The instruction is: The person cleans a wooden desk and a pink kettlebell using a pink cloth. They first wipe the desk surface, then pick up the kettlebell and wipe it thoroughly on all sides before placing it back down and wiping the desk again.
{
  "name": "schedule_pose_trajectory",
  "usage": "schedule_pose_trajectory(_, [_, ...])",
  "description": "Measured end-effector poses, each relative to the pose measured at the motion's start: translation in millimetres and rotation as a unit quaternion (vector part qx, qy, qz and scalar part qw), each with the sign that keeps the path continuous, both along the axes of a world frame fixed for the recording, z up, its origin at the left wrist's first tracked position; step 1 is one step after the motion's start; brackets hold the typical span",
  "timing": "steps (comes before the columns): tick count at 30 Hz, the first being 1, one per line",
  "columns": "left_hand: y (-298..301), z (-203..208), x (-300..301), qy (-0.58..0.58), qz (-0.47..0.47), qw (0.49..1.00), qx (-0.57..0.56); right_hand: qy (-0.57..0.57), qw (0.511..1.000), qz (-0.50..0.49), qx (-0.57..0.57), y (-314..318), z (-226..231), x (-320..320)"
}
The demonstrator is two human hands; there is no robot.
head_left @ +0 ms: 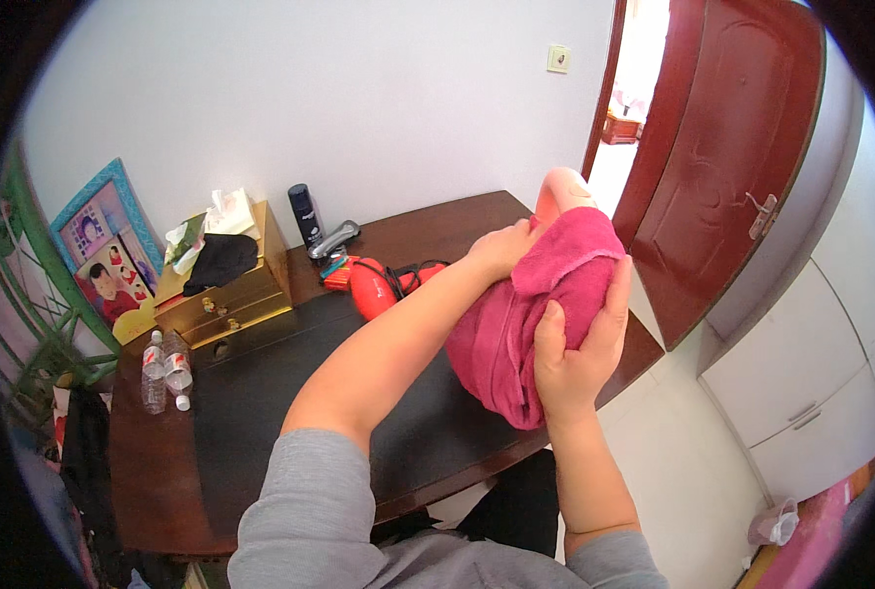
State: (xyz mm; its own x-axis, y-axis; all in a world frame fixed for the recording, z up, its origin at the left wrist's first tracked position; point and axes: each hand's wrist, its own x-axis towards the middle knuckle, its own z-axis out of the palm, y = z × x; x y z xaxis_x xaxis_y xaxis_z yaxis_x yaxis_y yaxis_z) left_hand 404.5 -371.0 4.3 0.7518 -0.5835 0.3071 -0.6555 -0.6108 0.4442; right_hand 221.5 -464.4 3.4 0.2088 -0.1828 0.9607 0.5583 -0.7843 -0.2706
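On the left, a blue picture frame leans at the wall. Two bottles lie on the desk, in front of a gold box. A black cloth and tissues are on the box. Next come a dark can, a gray thing and a red hair dryer. The left arm blocks part of the desk. The left hand is bent at the towel's top left; its fingertips are hidden, so I cannot tell how it grips. The dark pink towel is up between both hands, hiding some desk. A pale pink thing pokes out its top. The right hand is spread, thumb apart, against the towel's right side. Farther right are a red door and white drawers.
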Motion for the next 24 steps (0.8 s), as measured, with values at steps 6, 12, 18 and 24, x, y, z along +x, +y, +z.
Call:
schedule_pose_trajectory(6, [32, 13, -83, -0.092, -0.080, 0.991, -0.051, 0.107, 0.990, 0.085, 0.039, -9, -25, -19])
schedule_pose_trajectory(12, [22, 6, -97, -0.223, -0.299, 0.910, -0.178, 0.231, 0.963, 0.133, -0.048, -63, -81, -36])
schedule_pose_trajectory(18, [27, 19, -56, -0.071, -0.213, 0.972, -0.071, 0.258, 0.948, 0.170, -0.072, -70, -47, -18])
schedule_pose_trajectory(24, [7, 30, -51, -0.046, -0.114, 0.992, -0.029, 0.400, 0.888, 0.226, 0.035, -100, -26, 39])
